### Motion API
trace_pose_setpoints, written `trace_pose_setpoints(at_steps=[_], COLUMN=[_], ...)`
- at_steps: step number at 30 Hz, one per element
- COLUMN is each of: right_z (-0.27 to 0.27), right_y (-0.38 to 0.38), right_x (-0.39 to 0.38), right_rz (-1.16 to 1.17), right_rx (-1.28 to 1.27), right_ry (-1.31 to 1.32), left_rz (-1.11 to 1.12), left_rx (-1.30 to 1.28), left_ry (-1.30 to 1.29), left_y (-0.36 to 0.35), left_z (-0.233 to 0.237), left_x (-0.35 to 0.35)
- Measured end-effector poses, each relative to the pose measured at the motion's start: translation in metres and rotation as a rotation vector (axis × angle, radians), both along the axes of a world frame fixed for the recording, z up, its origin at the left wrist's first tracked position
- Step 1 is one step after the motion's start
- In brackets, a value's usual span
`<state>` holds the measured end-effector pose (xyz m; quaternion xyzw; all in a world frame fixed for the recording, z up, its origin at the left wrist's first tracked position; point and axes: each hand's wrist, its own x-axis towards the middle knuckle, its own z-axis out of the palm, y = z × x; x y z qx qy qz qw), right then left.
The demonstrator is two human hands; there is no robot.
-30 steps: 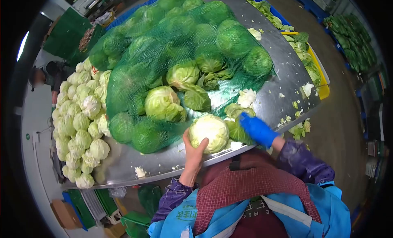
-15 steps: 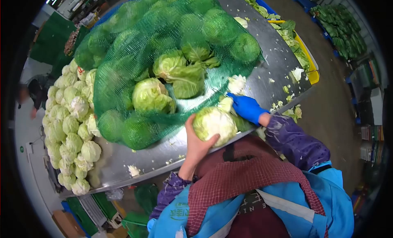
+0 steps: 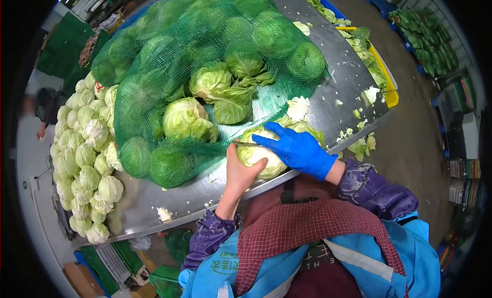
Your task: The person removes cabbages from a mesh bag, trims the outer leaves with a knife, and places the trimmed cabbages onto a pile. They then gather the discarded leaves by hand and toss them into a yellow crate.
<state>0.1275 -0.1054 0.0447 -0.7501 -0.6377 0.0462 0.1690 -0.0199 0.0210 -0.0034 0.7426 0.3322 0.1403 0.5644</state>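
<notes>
A pale green cabbage point(image 3: 260, 158) rests at the near edge of the steel table point(image 3: 154, 200). My bare left hand point(image 3: 240, 174) cups it from the near left side, thumb up against it. My right hand point(image 3: 298, 149), in a blue glove, lies over the top of the cabbage and grips a knife point(image 3: 246, 143). The thin blade points left across the cabbage's top, with the gloved forefinger stretched along it. Loose outer leaves point(image 3: 305, 128) hang behind the cabbage, under the glove.
A big green net sack point(image 3: 205, 57) full of cabbages fills the table's middle, its mouth open toward me. Trimmed cabbages point(image 3: 84, 159) are heaped at the left. Leaf scraps point(image 3: 359, 144) lie at the right edge, beside a yellow crate point(image 3: 384, 72) of leaves. Another person point(image 3: 43, 113) stands far left.
My gloved right hand has come from behind the cabbage onto its top, and the knife blade now shows across it. My left hand has shifted lower on the cabbage.
</notes>
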Motion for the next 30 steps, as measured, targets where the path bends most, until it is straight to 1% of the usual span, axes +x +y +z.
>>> trace_pose_setpoints(at_steps=[3, 7, 8, 9, 10, 11, 12, 14, 16, 18, 19, 20, 21, 22, 24, 25, 26, 27, 29, 30], right_z=[0.001, 0.002, -0.003, -0.007, -0.009, -0.01, -0.014, -0.029, -0.035, -0.038, -0.036, -0.043, -0.059, -0.058, -0.048, -0.059, -0.068, -0.063, -0.034, -0.012], right_y=[0.011, 0.022, 0.025, 0.029, 0.031, 0.032, 0.032, 0.036, 0.035, 0.027, 0.026, 0.025, 0.021, 0.016, -0.014, -0.022, -0.031, -0.034, -0.03, -0.021], right_x=[0.009, 0.021, 0.024, 0.028, 0.03, 0.03, 0.031, 0.039, 0.042, 0.042, 0.04, 0.048, 0.059, 0.064, 0.061, 0.057, 0.053, 0.048, 0.046, 0.04], right_rz=[0.037, 0.083, 0.085, 0.076, 0.064, 0.032, 0.027, 0.009, -0.011, -0.023, -0.091, -0.092, -0.25, -0.41, -0.568, -0.536, -0.487, -0.496, -0.495, -0.375], right_rx=[-0.035, -0.041, -0.041, -0.07, -0.099, -0.027, -0.028, 0.074, 0.097, 0.157, 0.14, 0.148, 0.092, 0.039, -0.087, -0.089, -0.058, -0.061, -0.055, 0.105], right_ry=[-0.061, -0.112, -0.11, -0.052, 0.005, 0.077, 0.08, 0.14, 0.152, 0.395, 0.363, 0.352, 0.515, 0.679, 0.788, 0.722, 0.728, 0.69, 0.641, 0.639], left_rz=[-0.009, -0.007, -0.004, -0.002, -0.002, -0.033, -0.067, -0.105, -0.145, -0.164, -0.18, -0.182, -0.273, -0.366, -0.442, -0.404, -0.375, -0.389, -0.393, -0.486], left_rx=[-0.013, -0.061, 0.01, 0.082, 0.082, 0.061, 0.038, 0.06, 0.109, 0.071, 0.04, 0.047, 0.123, 0.201, 0.236, 0.186, 0.173, 0.201, 0.239, 0.246], left_ry=[0.056, 0.069, 0.054, 0.039, 0.04, 0.04, 0.041, 0.035, 0.057, 0.04, 0.014, 0.003, 0.005, 0.006, -0.048, -0.007, -0.003, -0.001, -0.009, -0.013], left_y=[0.0, 0.003, 0.001, 0.0, 0.003, 0.009, 0.011, 0.01, 0.01, 0.009, 0.011, 0.014, 0.015, 0.016, 0.013, 0.016, 0.019, 0.022, 0.028, 0.03], left_z=[0.011, -0.001, -0.001, -0.001, -0.006, -0.013, -0.016, 0.003, 0.012, 0.013, 0.014, 0.017, 0.02, 0.022, 0.019, 0.017, 0.017, 0.018, 0.025, 0.03], left_x=[0.004, 0.003, 0.003, 0.002, 0.001, -0.001, -0.003, 0.0, 0.0, 0.0, 0.002, 0.003, 0.001, 0.0, -0.011, -0.011, -0.011, -0.011, -0.003, 0.002])
